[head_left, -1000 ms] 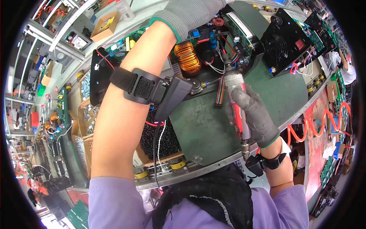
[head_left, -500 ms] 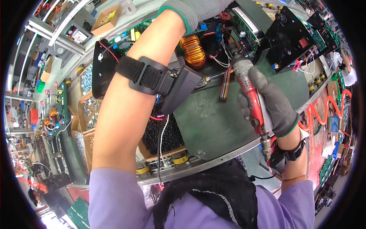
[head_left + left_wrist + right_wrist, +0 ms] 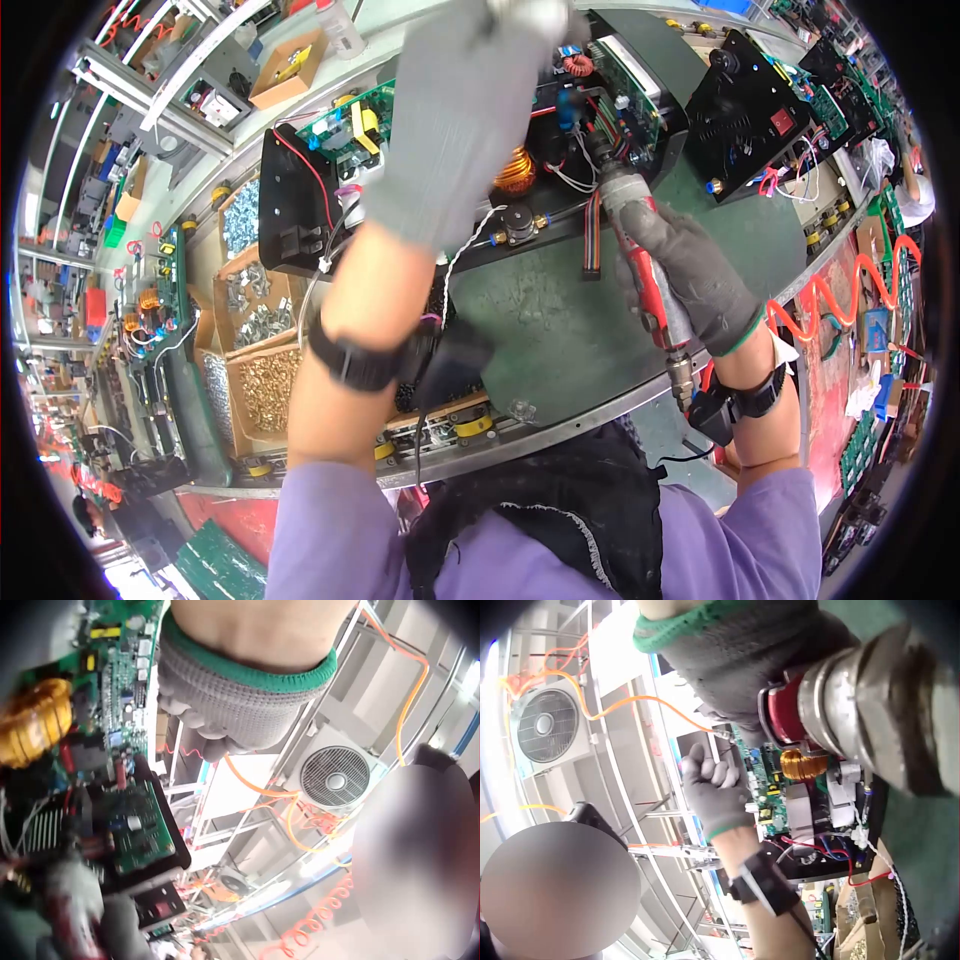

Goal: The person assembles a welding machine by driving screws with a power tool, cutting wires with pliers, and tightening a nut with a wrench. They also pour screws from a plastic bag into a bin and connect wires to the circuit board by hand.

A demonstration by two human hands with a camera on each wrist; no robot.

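My right hand (image 3: 690, 270), in a grey glove, grips a red and silver pneumatic screwdriver (image 3: 655, 295). The tool's front end points into an open black machine chassis (image 3: 285, 200) fitted with circuit boards, and its metal rear fitting (image 3: 847, 697) looms large in the right wrist view. My gloved left hand (image 3: 455, 120) is blurred over the chassis, partly covering a copper coil (image 3: 515, 172). In the right wrist view the left hand (image 3: 718, 796) has curled fingers, with nothing visible in them. A rainbow ribbon cable (image 3: 592, 235) hangs over the chassis front.
Cardboard boxes of small metal parts (image 3: 268, 390) stand at the left. Another black unit with boards (image 3: 745, 115) sits at the right. An orange coiled air hose (image 3: 850, 300) runs beyond the green mat (image 3: 540, 340). A twisted white wire (image 3: 460, 240) hangs near the left wrist.
My left hand has drawn back toward my body from the far side of the chassis, its wrist turning. The right hand and screwdriver shifted right, then slightly back left.
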